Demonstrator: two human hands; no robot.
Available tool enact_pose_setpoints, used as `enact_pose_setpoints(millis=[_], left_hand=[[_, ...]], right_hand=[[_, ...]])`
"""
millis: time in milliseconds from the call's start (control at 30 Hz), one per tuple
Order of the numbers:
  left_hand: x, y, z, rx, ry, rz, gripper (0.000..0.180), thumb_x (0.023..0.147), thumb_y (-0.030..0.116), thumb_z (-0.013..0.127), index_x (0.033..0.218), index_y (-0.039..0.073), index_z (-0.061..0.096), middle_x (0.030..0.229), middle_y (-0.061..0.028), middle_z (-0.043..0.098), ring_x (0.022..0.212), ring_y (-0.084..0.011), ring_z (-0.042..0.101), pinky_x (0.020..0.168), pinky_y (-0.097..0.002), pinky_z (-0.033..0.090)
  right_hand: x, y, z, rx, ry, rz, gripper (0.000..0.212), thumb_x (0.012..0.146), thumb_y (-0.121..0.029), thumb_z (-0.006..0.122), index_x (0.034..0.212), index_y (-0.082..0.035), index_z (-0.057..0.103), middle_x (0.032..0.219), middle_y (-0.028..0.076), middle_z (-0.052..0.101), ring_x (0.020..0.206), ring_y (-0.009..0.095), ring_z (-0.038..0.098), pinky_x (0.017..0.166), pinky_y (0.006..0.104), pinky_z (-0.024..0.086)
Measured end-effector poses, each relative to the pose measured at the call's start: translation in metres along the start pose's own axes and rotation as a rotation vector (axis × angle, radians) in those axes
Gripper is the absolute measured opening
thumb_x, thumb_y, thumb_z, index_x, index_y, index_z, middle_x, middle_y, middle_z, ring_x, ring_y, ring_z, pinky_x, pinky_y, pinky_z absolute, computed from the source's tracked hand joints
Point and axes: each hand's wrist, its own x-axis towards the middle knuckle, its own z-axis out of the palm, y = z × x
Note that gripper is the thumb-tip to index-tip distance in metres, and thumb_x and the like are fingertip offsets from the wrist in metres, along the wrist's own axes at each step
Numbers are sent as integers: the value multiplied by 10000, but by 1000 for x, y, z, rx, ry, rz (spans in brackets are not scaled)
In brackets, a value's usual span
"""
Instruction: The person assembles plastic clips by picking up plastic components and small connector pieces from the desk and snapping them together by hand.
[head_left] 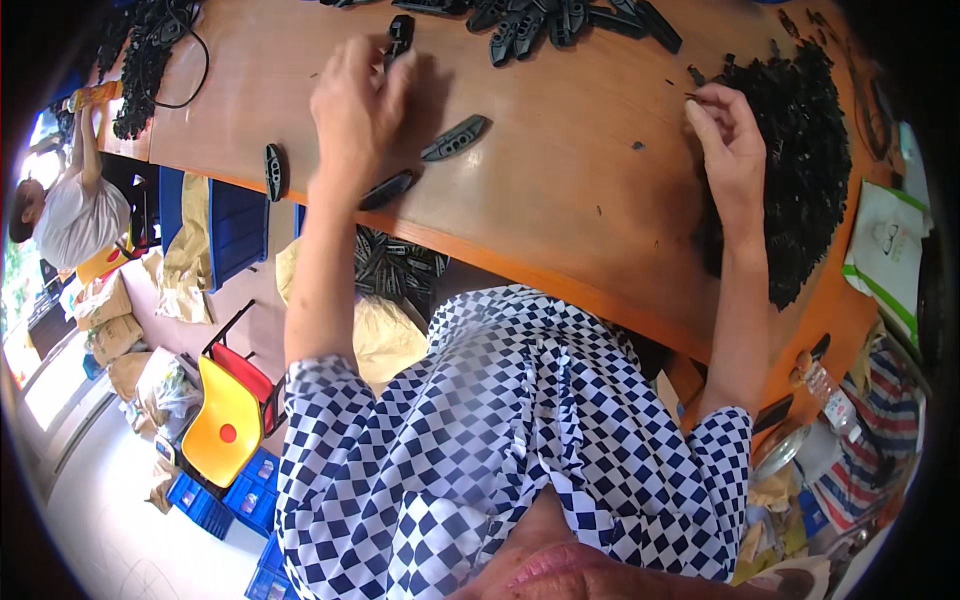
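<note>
Pinching thin sliver (691, 96) in right hand (733, 135) beside jagged heap (795, 165) on smooth wooden surface (560, 180); curling left hand (355, 100) near oblong black part (401, 32), cannot tell if gripping.

no readable text, blurred print (890, 238) on a white bag (882, 272), tiny pale labels (265, 468) on blue bins (200, 506)

On the brown wooden tabletop (560, 190), an elongated black plastic casing (273, 172) is being borne left of the left hand (355, 105), a leaf-shaped dark-grey casing (456, 139) to its right. Right of the right hand (732, 135), a heap of small black pieces (800, 170) is being supported; ahead, between both hands, a pile of oblong black casings (527, 32).
</note>
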Motion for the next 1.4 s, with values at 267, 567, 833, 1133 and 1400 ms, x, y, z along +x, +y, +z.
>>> enact_pose_setpoints(millis=[267,567,833,1133,1400], left_hand=[[46,-52,32,90,-210,22,286,830,260,653,1021,70,556,845,-187,680,819,-385,654,724,-476,498],[6,59,28,-1315,-444,-464,252,859,78,688,1088,33,593,956,-82,647,833,-211,679,728,-267,562],[-34,134,45,-1505,-600,-436,304,844,18,685,1114,14,546,954,-67,667,836,-174,685,708,-236,560],[-42,148,46,-1306,-621,-369,556,797,-1,727,1277,-21,448,997,-100,667,866,-139,656,734,-236,528],[-46,152,41,-909,-630,-172,567,796,-10,690,1316,12,464,1020,-99,664,880,-124,641,794,-254,517]], right_hand=[[-22,7,4,1082,-366,527,134,936,-191,615,1032,-124,550,807,33,597,683,136,577,561,231,416],[-46,-6,-8,819,-327,379,169,922,-155,627,1036,-60,548,873,110,669,764,159,662,634,239,505],[-64,-26,10,567,-133,227,147,931,-108,593,1032,-7,561,915,132,682,787,148,657,712,223,517],[-63,-30,6,-133,-133,-244,66,887,-58,610,950,-43,599,921,49,647,787,184,637,683,296,501],[-43,-53,-11,-756,-353,-730,95,847,-89,632,941,-79,629,933,46,579,863,217,579,744,336,450]])
